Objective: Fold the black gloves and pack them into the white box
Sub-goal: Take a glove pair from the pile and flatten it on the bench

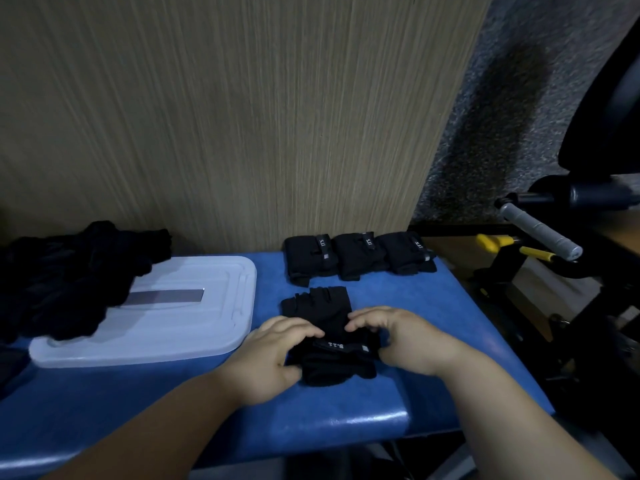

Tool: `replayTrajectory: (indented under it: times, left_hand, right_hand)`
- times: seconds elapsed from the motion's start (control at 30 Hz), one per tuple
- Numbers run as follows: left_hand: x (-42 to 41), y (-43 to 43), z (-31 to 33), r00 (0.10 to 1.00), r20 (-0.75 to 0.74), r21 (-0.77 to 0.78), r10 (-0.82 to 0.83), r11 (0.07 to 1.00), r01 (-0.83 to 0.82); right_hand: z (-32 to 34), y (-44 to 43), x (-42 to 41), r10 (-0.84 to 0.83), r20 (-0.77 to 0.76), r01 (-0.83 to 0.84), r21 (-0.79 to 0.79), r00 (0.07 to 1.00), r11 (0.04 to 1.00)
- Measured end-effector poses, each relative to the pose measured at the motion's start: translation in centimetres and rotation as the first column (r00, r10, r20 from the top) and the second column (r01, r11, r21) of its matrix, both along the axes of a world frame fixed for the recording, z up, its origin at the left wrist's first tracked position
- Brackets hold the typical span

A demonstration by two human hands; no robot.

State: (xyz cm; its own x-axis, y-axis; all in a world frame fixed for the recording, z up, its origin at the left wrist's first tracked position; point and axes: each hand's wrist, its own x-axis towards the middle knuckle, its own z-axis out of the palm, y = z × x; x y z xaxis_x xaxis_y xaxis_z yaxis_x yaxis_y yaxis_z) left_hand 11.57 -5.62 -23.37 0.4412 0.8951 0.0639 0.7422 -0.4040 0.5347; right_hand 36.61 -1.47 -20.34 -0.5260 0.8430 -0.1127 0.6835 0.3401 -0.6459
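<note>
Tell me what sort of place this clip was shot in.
Probably a gym or physiotherapy room. The black glove lies on a blue padded bench. To its right stands exercise equipment with a grey-grip handle and yellow grips.

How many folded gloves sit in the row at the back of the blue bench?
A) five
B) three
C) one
B: three folded gloves lie side by side against the wooden panel, beyond the glove that the left hand and right hand hold.
</note>
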Motion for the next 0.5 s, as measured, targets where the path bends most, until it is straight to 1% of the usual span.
replayTrajectory:
  times: [0.07,0.17,0.27,0.33,0.4,0.43,0.5]
  left_hand:
    - [0.3,0.2,0.0,0.999,0.023,0.011,0.044,0.999,-0.044]
    - [0.8,0.3,0.0,0.974,0.135,-0.016,0.181,0.984,-0.180]
    - [0.7,0.5,0.1,0.906,0.323,-0.170,0.272,0.959,-0.228]
    - [0.7,0.4,0.5,0.849,0.376,-0.263,0.371,0.921,-0.286]
    - [1.0,0.3,0.7,0.802,0.422,-0.279,0.423,0.902,-0.329]
    - [1.1,0.2,0.6,0.777,0.454,-0.290,0.436,0.897,-0.334]
    - [1.5,0.1,0.8,0.740,0.481,-0.315,0.470,0.880,-0.355]
  right_hand:
    - [0.1,0.0,0.0,0.017,0.015,-0.017,-0.025,1.000,1.000]
    - [0.4,-0.2,0.0,0.039,0.034,-0.038,-0.030,0.999,0.999]
    - [0.6,-0.6,-0.4,0.022,0.074,-0.023,0.013,0.997,1.000]
    - [0.5,-0.9,-1.1,-0.009,0.025,0.006,0.087,1.000,0.996]
    - [0.4,-0.9,-1.6,-0.044,-0.058,0.051,0.116,0.997,0.992]
    - [0.4,-0.9,-1.8,-0.077,-0.115,0.086,0.073,0.990,0.994]
    - [0.4,-0.8,-2.0,-0.151,-0.208,0.139,-0.073,0.966,0.988]
